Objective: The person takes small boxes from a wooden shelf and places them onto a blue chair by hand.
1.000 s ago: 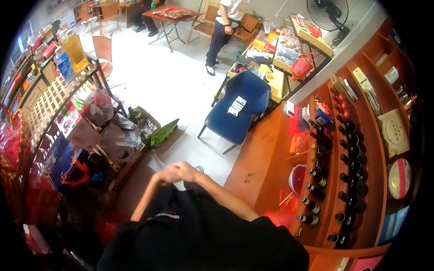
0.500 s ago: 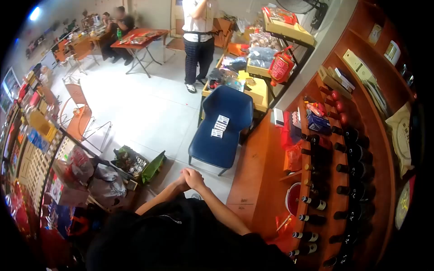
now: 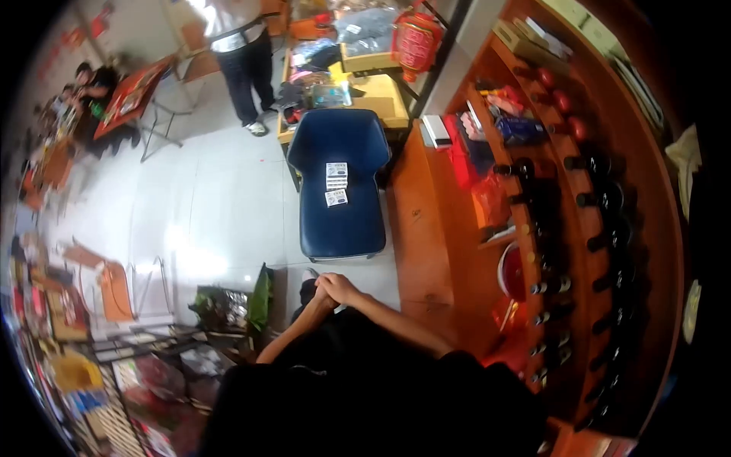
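My left hand (image 3: 323, 298) and my right hand (image 3: 342, 288) are clasped together in front of my body, fingers closed round each other. No object shows in them, though the space between the palms is hidden. Just ahead stands a dark blue chair (image 3: 341, 232), apart from my hands. On its seat lie several small white boxes (image 3: 336, 176) with dark print, most in an overlapping row and one a little nearer me.
A wooden rack with dark bottles (image 3: 605, 194) rises at right. Left of my feet sits a box of greenery (image 3: 221, 308), near crowded shelving. Beyond the chair are goods on a yellow table (image 3: 384, 95) and a standing person (image 3: 244, 65). Another person sits by a red table (image 3: 137, 95).
The view has turned right and down, so the chair and boxes appear further left. My hands stay clasped. More of my shoe and leg shows below the chair.
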Available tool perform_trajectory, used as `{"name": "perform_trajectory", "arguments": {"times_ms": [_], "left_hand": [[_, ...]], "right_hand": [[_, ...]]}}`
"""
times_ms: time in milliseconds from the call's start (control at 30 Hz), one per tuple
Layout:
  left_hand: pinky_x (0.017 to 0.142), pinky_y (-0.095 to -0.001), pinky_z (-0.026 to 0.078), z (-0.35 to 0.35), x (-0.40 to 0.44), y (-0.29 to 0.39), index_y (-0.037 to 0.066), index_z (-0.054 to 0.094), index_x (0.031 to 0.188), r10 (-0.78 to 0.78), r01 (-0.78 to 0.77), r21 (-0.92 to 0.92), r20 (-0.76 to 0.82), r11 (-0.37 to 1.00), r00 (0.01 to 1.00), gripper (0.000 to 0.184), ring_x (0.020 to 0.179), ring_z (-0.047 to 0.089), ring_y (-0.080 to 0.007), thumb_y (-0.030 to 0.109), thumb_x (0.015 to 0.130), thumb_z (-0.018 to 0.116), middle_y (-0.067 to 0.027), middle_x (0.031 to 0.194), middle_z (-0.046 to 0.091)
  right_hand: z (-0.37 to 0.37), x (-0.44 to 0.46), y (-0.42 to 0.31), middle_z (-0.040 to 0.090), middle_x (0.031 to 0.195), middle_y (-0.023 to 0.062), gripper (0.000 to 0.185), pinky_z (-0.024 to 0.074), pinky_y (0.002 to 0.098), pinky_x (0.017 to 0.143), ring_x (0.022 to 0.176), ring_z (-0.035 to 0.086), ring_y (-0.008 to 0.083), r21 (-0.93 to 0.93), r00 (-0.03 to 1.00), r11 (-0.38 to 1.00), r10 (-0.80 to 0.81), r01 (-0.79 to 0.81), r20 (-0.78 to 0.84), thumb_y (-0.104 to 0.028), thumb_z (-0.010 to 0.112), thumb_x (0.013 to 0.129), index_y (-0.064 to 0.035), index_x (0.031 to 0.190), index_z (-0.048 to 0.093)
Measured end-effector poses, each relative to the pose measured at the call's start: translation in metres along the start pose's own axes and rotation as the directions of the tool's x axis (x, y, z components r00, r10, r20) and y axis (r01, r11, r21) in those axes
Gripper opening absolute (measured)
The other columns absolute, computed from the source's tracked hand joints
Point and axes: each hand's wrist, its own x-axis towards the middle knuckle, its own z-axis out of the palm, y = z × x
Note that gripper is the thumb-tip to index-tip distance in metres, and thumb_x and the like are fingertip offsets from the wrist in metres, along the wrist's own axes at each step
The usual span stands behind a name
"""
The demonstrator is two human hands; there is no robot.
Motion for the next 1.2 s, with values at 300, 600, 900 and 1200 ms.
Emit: {"name": "perform_trajectory", "arguments": {"times_ms": [300,600,900,1200], "left_hand": [[0.091,-0.0415,0.042,-0.094,0.069,0.05,0.002,0.046,0.116,-0.071,0.077,-0.286,0.034,0.955,0.997,0.03,0.108,0.05,-0.0264,0.02,0.094,0.039,-0.0159,0.113,0.051],[0.092,-0.0429,0.042,-0.147,0.103,0.074,0.002,0.046,0.116,-0.038,0.068,-0.426,0.078,0.902,0.996,0.03,0.109,0.05,-0.0277,0.021,0.095,0.036,-0.0161,0.114,0.051],[0.087,-0.0453,0.044,-0.148,0.15,0.122,0.007,0.048,0.106,-0.353,0.152,-0.552,-0.278,0.82,0.893,0.024,0.103,0.051,-0.0292,0.023,0.089,0.043,-0.013,0.107,0.05],[0.097,-0.0492,0.032,-0.211,0.268,0.228,0.011,0.042,0.13,0.042,-0.002,0.069,-0.586,0.998,0.809,0.061,0.118,0.043,-0.0241,0.051,0.085,0.051,-0.0089,0.126,0.047]], "right_hand": [[-0.005,0.103,0.003,0.064,0.093,0.0231,0.044,0.0469,0.0408,0.077,0.09,0.061,0.0358,-0.178,0.98,0.966,0.195,-0.187,0.026,-0.04,0.051,0.086,0.0013,0.093,0.063],[0.0,0.161,0.024,0.066,0.094,0.0165,0.036,0.0461,0.0349,0.079,0.089,0.062,0.0247,-0.114,0.95,0.949,0.304,-0.295,0.07,-0.034,0.056,0.086,-0.002,0.099,0.065],[-0.042,0.181,0.105,0.062,0.079,0.0084,0.028,0.0481,0.0273,0.053,0.062,0.06,0.0154,0.182,0.829,0.812,0.558,-0.555,0.038,-0.024,0.051,0.089,-0.0028,0.104,0.061],[-0.167,0.276,0.171,0.059,0.083,0.0063,0.053,0.0505,0.0298,0.061,0.071,0.058,0.0148,0.377,0.581,0.505,0.805,-0.777,0.119,-0.021,0.052,0.084,-0.0149,0.135,0.041]]}}
